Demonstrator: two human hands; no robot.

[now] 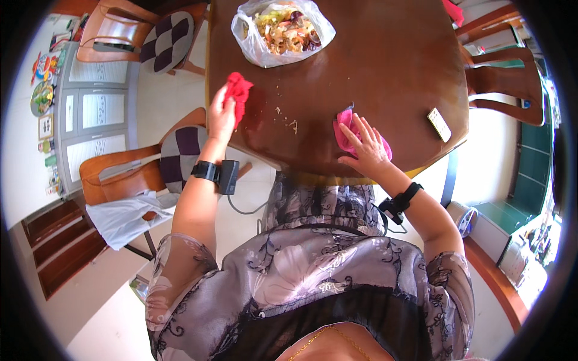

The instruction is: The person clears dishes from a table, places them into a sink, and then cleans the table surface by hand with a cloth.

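Pink cloth (345, 144) partly beneath right hand (369, 150)

Left hand (221, 115) curled, apparently; right hand (368, 148) spread, palm down.

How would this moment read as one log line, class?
left hand: holding red cloth | right hand: spread on pink cloth | table: crumbs, food bag

Floral blouse (313, 265) (black wrist straps (205, 171))
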